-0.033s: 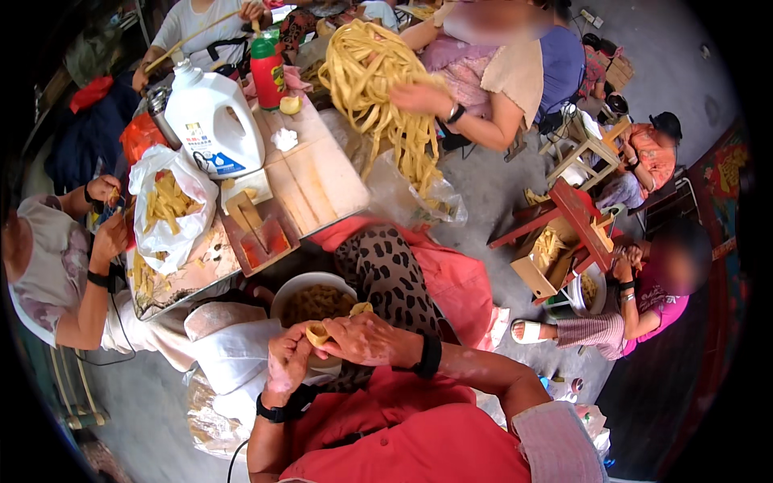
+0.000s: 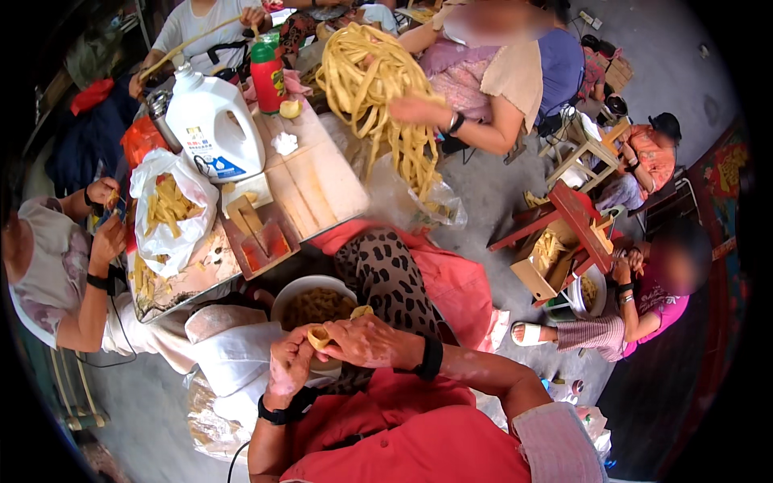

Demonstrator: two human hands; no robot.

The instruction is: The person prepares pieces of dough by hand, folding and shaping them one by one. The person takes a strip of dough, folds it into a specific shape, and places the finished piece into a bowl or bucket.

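My left hand (image 2: 290,358) and my right hand (image 2: 370,340) meet over my lap, fingers closed on a pale yellow curled strip (image 2: 319,336). The strip forms a small open loop between the two hands. Another bit of yellow material (image 2: 361,311) pokes up above my right fingers; whether it belongs to the same strip I cannot tell. Just beyond my hands stands a white bucket (image 2: 291,285) with short yellow pieces (image 2: 320,306) inside. My hands hide its near side.
A low table (image 2: 318,173) ahead bears a white jug (image 2: 217,125), a red bottle (image 2: 266,79), a plastic bag of yellow strips (image 2: 211,193) and a small wooden box (image 2: 256,262). Co-workers sit around. One handles a large yellow strip bundle (image 2: 374,80). A red stool (image 2: 568,211) stands right.
The co-worker's hand beside the large yellow bundle has shifted slightly, and the hanging strips with it. My own hands have hardly moved.
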